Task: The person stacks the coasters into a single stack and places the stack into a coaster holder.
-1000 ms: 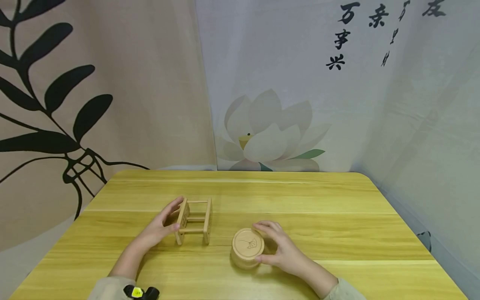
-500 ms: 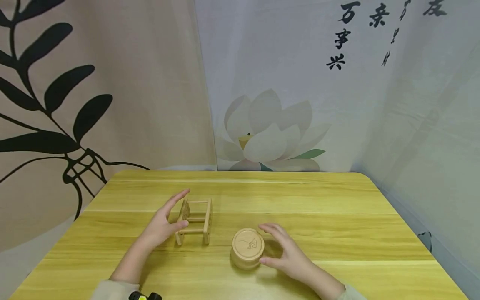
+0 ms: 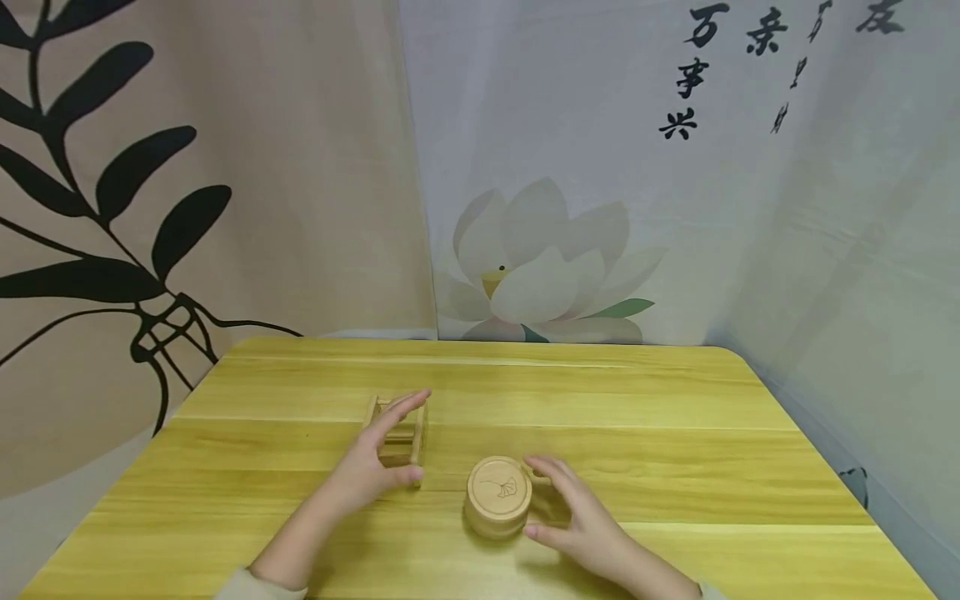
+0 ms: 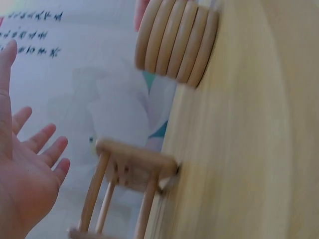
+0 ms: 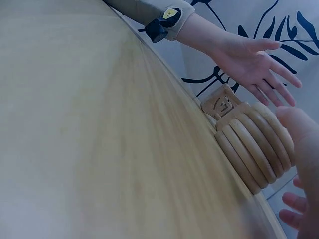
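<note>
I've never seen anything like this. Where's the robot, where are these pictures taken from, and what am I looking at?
There's no robot here, just a person's bare left hand and right hand. The wide picture comes from a camera worn on the head, looking forward and down. The two tilted ones come from a camera on each wrist; that black gadget at the left sleeve is probably one.

On the wooden table are a small wooden rack and a stack of round wooden discs, the top one carrying a line drawing. Neither hand grips anything: the left is by the rack, fingers spread, and the right is beside the stack. I can't tell whether either touches.
</note>
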### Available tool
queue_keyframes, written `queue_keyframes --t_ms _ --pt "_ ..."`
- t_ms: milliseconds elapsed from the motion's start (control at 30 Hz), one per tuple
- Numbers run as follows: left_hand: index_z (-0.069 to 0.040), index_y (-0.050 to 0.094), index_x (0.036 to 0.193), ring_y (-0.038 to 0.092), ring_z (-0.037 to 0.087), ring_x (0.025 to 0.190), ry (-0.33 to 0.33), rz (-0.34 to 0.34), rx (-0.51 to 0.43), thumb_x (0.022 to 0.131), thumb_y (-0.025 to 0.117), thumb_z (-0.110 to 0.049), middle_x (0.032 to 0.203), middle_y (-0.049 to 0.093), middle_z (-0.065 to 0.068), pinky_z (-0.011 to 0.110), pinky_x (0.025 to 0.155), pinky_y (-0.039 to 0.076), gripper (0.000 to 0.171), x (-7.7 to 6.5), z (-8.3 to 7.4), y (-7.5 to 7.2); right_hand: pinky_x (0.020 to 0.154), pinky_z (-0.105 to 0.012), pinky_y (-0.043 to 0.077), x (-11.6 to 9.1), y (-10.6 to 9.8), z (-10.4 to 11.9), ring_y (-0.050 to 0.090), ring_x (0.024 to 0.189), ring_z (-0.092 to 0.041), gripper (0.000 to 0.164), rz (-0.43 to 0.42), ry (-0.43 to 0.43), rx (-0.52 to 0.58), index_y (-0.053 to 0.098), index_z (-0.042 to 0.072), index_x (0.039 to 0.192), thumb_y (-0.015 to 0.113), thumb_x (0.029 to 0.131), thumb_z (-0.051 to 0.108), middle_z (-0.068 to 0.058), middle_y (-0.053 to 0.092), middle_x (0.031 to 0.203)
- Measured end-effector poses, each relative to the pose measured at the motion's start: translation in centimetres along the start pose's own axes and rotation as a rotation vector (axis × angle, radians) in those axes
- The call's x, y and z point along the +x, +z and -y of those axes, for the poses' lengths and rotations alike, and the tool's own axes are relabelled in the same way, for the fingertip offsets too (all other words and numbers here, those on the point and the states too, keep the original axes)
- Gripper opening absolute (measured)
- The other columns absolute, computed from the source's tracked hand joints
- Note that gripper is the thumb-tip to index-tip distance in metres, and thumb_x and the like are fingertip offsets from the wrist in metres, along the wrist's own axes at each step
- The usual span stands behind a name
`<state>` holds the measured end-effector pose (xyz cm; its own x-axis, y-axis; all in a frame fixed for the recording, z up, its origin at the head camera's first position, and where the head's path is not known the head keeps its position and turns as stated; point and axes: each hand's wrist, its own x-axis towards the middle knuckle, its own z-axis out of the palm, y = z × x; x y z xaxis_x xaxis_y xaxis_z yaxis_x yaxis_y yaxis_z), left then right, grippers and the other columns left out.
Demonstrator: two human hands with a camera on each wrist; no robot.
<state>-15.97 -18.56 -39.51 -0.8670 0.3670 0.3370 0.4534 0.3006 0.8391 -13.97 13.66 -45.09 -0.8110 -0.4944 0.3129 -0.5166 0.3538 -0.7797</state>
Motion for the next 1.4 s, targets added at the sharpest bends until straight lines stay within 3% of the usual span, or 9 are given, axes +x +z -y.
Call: queue_keyframes --t_ms 100,333,467,700,833,1067,1400 --pt "-0.027 0.032 0.150 0.024 0.042 0.136 0.024 0.021 -0.012 0.077 0.078 -0.046 0.154 0.029 0.001 0.078 0.092 0.016 0.088 0.0 -0.3 0.9 0.096 -0.064 0.033 -0.2 0.1 0.1 0.045 0.124 -0.033 0.075 0.004 -0.006 -0.001 0.036 0.018 0.147 0.075 0.083 0.026 -0.004 0.040 0.144" --pt "-0.026 0.033 0.150 0.032 0.039 0.131 -0.001 0.064 -0.049 0.075 0.081 -0.034 0.149 0.036 -0.001 0.078 0.090 0.021 0.089 -0.2 -0.9 2.8 0.096 -0.064 0.033 -0.5 0.3 0.1 0.044 0.124 -0.035 0.076 0.023 0.018 0.017 0.034 0.010 0.148 0.073 0.085 0.029 -0.006 0.040 0.145" --pt "-0.022 0.034 0.150 0.034 0.036 0.131 0.034 0.096 -0.061 0.078 0.080 -0.031 0.147 0.038 -0.001 0.072 0.096 0.023 0.086 -0.2 -0.7 3.8 0.099 -0.056 0.036 -0.6 0.4 0.1 0.043 0.127 -0.031 0.080 0.049 0.050 0.053 0.031 0.009 0.149 0.074 0.084 0.027 -0.005 0.037 0.147" --pt "-0.032 0.034 0.148 0.036 0.029 0.131 0.011 0.127 -0.079 0.076 0.080 -0.020 0.147 0.039 -0.003 0.065 0.099 0.027 0.087 -0.4 -0.6 5.2 0.101 -0.042 0.039 -0.6 0.7 -0.2 0.042 0.127 -0.025 0.082 0.075 0.039 0.061 0.028 0.011 0.150 0.073 0.085 0.029 -0.002 0.036 0.147" --pt "-0.027 0.033 0.150 0.034 0.030 0.132 0.004 0.147 -0.096 0.077 0.079 -0.018 0.149 0.036 -0.001 0.063 0.101 0.026 0.086 -0.4 -0.4 5.6 0.102 -0.045 0.037 -0.7 0.8 -0.1 0.042 0.127 -0.025 0.082 0.084 0.058 0.064 0.026 0.015 0.151 0.073 0.085 0.031 -0.002 0.035 0.147" --pt "-0.019 0.031 0.151 0.034 0.040 0.130 -0.072 0.176 -0.082 0.081 0.077 -0.021 0.149 0.035 0.008 0.070 0.095 0.028 0.084 -0.7 0.2 6.5 0.104 -0.050 0.030 -0.7 1.3 -0.4 0.036 0.132 -0.030 0.084 0.102 0.069 0.050 0.022 0.021 0.152 0.070 0.086 0.036 -0.006 0.030 0.151" --pt "-0.023 0.032 0.150 0.041 0.029 0.128 -0.112 0.190 -0.126 0.081 0.078 -0.024 0.147 0.038 0.002 0.061 0.102 0.027 0.083 -0.6 1.3 7.6 0.103 -0.050 0.030 -0.6 1.6 -0.6 0.034 0.133 -0.032 0.084 0.099 0.057 0.084 0.020 0.020 0.153 0.071 0.087 0.032 -0.010 0.028 0.152"
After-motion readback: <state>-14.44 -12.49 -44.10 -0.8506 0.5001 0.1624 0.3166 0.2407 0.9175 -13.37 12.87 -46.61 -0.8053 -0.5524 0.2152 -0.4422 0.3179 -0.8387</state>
